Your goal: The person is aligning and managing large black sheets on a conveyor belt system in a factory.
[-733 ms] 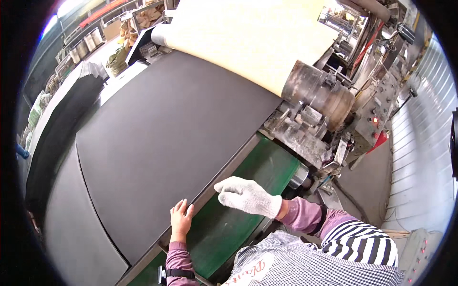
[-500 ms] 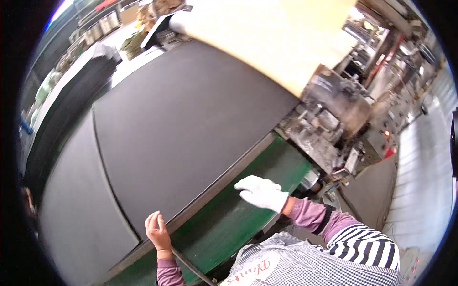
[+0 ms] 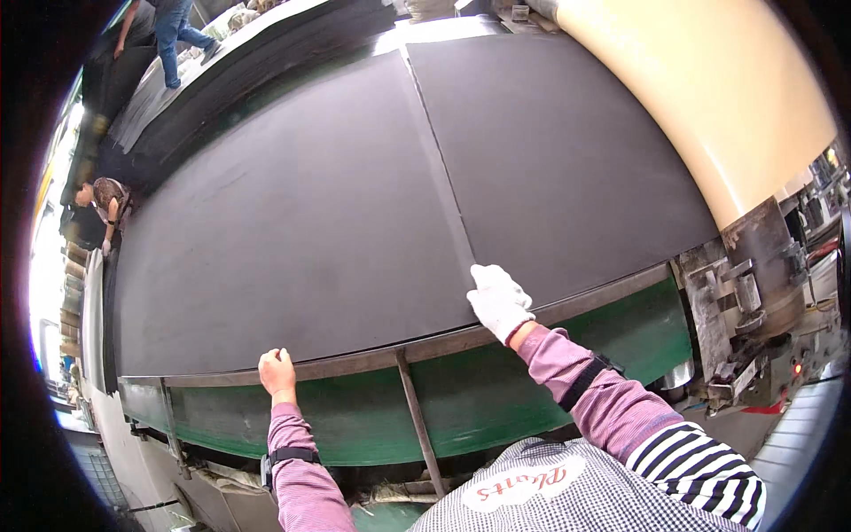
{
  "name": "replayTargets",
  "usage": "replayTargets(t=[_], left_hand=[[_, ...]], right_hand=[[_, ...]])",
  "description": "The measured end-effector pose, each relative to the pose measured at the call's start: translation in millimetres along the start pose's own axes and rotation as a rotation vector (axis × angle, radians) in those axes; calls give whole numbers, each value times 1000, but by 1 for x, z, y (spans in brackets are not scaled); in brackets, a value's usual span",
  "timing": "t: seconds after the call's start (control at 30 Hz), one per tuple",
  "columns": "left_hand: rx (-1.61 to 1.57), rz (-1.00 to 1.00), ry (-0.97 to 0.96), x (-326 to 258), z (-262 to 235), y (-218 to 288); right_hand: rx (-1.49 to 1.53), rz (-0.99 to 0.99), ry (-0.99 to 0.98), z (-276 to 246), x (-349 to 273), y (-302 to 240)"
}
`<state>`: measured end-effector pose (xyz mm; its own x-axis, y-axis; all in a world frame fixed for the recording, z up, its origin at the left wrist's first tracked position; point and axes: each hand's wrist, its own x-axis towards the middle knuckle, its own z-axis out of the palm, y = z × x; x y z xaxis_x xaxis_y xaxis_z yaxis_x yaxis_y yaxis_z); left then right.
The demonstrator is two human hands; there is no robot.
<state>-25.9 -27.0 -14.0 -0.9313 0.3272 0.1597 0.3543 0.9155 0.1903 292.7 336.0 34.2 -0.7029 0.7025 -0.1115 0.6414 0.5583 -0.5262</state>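
Two large black sheets lie side by side on a long table, the left sheet point(image 3: 292, 230) and the right sheet point(image 3: 567, 160), meeting at a straight seam point(image 3: 441, 168). My right hand point(image 3: 499, 300), in a white glove, lies flat on the near end of that seam, just behind the table's metal front rail point(image 3: 372, 360). My bare left hand point(image 3: 277, 372) is further left, its fingers curled over the front edge of the left sheet at the rail. Both sleeves are pink.
A wide cream roller point(image 3: 709, 97) curves over the right sheet's far side. Grey machinery point(image 3: 753, 284) stands at the right. The green frame point(image 3: 532, 390) runs under the rail. One person point(image 3: 106, 202) bends at the table's left end; another person point(image 3: 173, 35) stands at the far left.
The view has swung left along the table. My right hand has moved from above the green frame onto the seam. My left hand's fingers have curled over the sheet's edge.
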Motion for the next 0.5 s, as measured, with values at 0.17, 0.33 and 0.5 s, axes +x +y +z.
replayTargets(t=[0.17,0.33,0.5], left_hand=[[72,15,-55,29,-1,-23],[-53,58,-3,27,-2,-12],[-194,274,-94,-9,9,35]], right_hand=[[-269,32,117,-33,-10,60],[-279,107,118,-62,-2,126],[-393,192,170,-86,-3,203]])
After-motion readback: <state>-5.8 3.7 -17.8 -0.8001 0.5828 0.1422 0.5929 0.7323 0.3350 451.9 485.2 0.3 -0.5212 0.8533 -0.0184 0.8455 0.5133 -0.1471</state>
